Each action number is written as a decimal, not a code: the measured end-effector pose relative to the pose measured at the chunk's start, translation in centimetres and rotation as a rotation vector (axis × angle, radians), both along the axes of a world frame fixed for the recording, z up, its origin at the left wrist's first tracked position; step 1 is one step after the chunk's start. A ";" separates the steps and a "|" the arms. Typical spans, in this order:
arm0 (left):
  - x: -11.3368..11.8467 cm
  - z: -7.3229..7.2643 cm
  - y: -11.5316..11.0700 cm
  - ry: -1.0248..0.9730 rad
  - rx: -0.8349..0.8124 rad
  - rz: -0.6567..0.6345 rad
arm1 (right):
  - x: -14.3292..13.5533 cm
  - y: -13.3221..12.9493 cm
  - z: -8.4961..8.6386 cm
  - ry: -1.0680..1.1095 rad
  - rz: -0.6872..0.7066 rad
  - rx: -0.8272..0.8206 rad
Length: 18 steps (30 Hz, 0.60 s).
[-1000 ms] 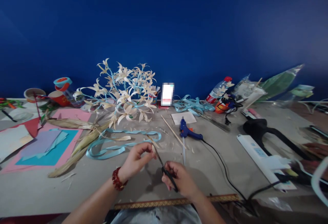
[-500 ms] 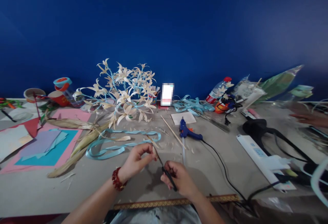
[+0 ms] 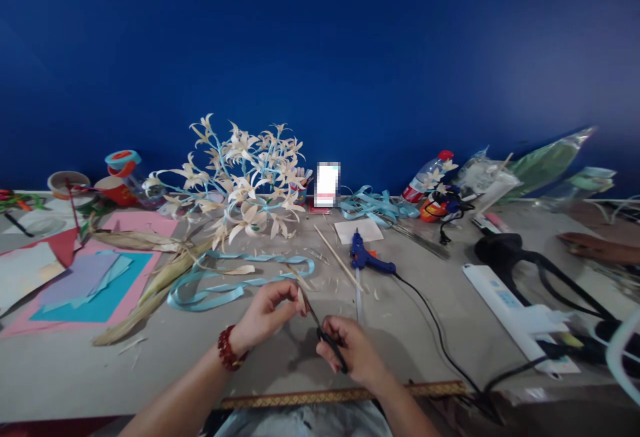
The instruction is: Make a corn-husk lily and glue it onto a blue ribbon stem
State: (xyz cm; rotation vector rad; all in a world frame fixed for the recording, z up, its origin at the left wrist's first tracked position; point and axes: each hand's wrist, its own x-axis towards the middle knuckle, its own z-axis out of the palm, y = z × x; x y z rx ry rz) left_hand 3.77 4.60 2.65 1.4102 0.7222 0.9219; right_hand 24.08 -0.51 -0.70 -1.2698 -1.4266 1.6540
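Note:
My right hand (image 3: 353, 350) is closed around the black handles of a pair of scissors (image 3: 333, 347). Their blades point up and to the left, reaching the fingertips of my left hand (image 3: 274, 310). Those fingers are pinched together beside the blades; what sits between them is too small to make out. Just beyond lies a thin pale strip (image 3: 299, 278), and behind my left hand a loop of light blue ribbon (image 3: 223, 297) rests on the table. To its left are dried corn husks (image 3: 155, 290). A blue glue gun (image 3: 370, 260) lies past my right hand.
Cream husk flowers (image 3: 245, 183) on blue stems stand at the back. Coloured paper sheets (image 3: 105, 297) lie left. On the right are a white power strip (image 3: 505, 310), black cables and a bottle (image 3: 425, 173). Another person's arm (image 3: 600, 248) reaches in at the far right.
The scissors and my right hand have shifted very slightly right and down. My left hand stays almost still. At the far right, the other person's arm has moved lower and further into view.

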 end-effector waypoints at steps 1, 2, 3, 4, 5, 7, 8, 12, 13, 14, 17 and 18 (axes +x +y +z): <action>0.0 0.1 0.0 0.001 0.001 -0.009 | 0.0 0.0 0.1 -0.009 -0.002 0.010; 0.0 0.2 0.0 0.004 0.004 -0.018 | 0.1 0.0 0.1 -0.021 -0.003 0.018; 0.0 0.3 0.0 0.005 0.007 -0.025 | 0.1 0.1 0.0 -0.033 -0.007 0.025; 0.0 0.4 0.0 0.006 0.008 -0.032 | 0.2 0.1 0.0 -0.042 -0.014 0.025; 0.0 0.5 0.0 0.004 0.006 -0.037 | 0.3 0.2 -0.1 -0.046 -0.026 0.020; 0.0 0.5 0.0 -0.014 -0.008 -0.037 | 0.6 0.2 -0.3 -0.044 -0.052 -0.004; 0.1 0.5 0.0 -0.028 -0.021 -0.033 | 0.8 0.3 -0.3 -0.050 -0.061 -0.010; 0.3 0.2 0.0 -0.107 -0.115 0.012 | 2.0 0.2 0.0 -0.344 -0.057 0.151; 0.4 0.1 0.0 -0.130 -0.140 0.032 | 2.3 0.1 0.2 -0.473 -0.062 0.225; 0.5 0.0 0.0 -0.155 -0.161 0.056 | 2.6 -0.1 0.4 -0.594 -0.066 0.299; 0.6 -0.1 0.0 -0.211 -0.204 0.133 | 2.9 -0.6 0.9 -0.825 -0.047 0.459; 0.6 -0.2 -0.1 -0.218 -0.216 0.155 | 2.9 -0.8 1.0 -0.873 -0.032 0.483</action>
